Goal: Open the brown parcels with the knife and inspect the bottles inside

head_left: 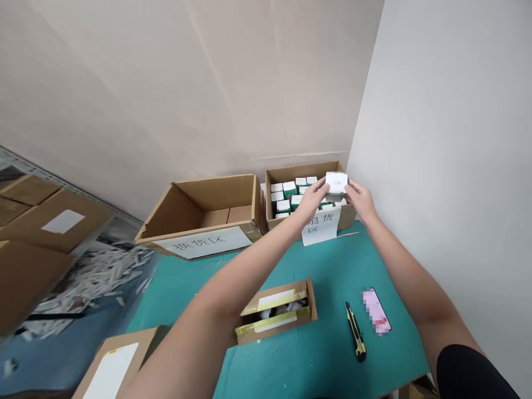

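Left hand [313, 200] and right hand [359, 200] grip a white carton [336, 182] from either end, steadying it at twelve o'clock above a cardboard box [303, 171] of green-and-white cartons, its paper sign [321, 226] reading "returns area".

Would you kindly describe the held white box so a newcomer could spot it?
At the teal mat's far edge sits a cardboard carton. Above it, the left hand and right hand hold a white box with red print, the only one lifted out.

carton [336, 183] – white, red print | table mat [332, 266] – teal | utility knife [354, 328] – yellow, black
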Demonstrator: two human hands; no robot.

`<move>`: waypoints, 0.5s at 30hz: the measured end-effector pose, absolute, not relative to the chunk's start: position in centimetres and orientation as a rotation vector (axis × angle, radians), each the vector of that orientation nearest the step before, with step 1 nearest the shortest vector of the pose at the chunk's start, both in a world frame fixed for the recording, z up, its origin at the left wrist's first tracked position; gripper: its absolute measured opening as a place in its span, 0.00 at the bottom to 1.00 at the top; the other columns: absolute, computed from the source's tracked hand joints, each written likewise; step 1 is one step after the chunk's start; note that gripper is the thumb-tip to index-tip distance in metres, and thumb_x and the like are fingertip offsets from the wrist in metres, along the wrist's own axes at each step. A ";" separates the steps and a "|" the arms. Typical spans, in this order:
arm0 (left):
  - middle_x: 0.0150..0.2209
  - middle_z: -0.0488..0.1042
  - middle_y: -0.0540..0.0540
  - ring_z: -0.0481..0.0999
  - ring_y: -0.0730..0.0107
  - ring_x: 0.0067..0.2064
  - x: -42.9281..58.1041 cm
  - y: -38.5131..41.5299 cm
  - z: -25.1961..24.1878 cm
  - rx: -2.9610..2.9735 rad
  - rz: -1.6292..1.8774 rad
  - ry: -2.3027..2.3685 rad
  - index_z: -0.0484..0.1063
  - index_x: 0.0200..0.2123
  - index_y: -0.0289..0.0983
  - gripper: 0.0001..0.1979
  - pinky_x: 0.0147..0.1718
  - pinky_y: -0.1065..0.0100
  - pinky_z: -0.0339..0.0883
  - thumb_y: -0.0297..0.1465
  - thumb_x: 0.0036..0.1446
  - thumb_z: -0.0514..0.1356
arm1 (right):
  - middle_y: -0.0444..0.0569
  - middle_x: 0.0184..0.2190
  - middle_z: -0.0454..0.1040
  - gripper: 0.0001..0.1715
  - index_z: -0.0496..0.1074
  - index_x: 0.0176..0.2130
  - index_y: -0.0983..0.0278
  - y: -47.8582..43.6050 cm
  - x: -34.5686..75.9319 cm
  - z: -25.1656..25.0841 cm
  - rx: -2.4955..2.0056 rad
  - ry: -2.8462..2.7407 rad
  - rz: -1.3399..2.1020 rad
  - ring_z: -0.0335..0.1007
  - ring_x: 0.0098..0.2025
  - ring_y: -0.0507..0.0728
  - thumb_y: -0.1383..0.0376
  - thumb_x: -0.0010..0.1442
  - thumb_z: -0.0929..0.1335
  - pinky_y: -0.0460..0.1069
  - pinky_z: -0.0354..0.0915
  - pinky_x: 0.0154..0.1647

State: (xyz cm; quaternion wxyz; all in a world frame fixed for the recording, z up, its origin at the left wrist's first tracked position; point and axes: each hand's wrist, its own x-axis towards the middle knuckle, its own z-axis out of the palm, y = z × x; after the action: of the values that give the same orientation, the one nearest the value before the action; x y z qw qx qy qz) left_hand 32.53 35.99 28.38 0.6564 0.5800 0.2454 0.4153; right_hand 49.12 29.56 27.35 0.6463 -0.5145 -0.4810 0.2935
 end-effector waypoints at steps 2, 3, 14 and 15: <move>0.64 0.71 0.41 0.69 0.55 0.63 34.8 39.3 28.0 1.280 0.927 0.537 0.68 0.64 0.40 0.27 0.64 0.51 0.59 0.39 0.63 0.62 | 0.52 0.56 0.78 0.31 0.73 0.60 0.65 33.2 51.7 27.1 -1.156 -1.140 0.638 0.75 0.57 0.61 0.54 0.62 0.70 0.61 0.70 0.59; 0.63 0.71 0.41 0.70 0.57 0.63 35.9 41.0 27.6 1.263 0.925 0.533 0.68 0.64 0.40 0.27 0.64 0.52 0.60 0.39 0.63 0.62 | 0.52 0.56 0.78 0.31 0.73 0.60 0.65 34.9 52.8 26.8 -1.156 -1.153 0.629 0.74 0.58 0.61 0.55 0.62 0.70 0.62 0.69 0.60; 0.63 0.72 0.42 0.70 0.62 0.62 44.1 53.1 18.8 1.181 0.858 0.601 0.69 0.63 0.40 0.26 0.63 0.56 0.58 0.34 0.62 0.61 | 0.55 0.60 0.74 0.33 0.66 0.65 0.68 46.7 58.6 17.0 -1.234 -1.095 0.582 0.71 0.59 0.57 0.58 0.65 0.63 0.59 0.63 0.63; 0.63 0.72 0.42 0.70 0.63 0.62 44.4 53.6 18.1 1.172 0.856 0.610 0.68 0.63 0.40 0.26 0.63 0.56 0.58 0.34 0.62 0.61 | 0.55 0.60 0.74 0.33 0.66 0.65 0.68 47.3 58.8 16.1 -1.242 -1.126 0.553 0.71 0.60 0.57 0.57 0.66 0.63 0.59 0.62 0.64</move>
State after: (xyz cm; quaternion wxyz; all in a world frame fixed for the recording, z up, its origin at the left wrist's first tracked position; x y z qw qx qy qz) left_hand 44.36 53.56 18.08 0.7059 0.5275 0.2743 0.3850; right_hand 58.81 47.30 16.15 0.6351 -0.5432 -0.4929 0.2422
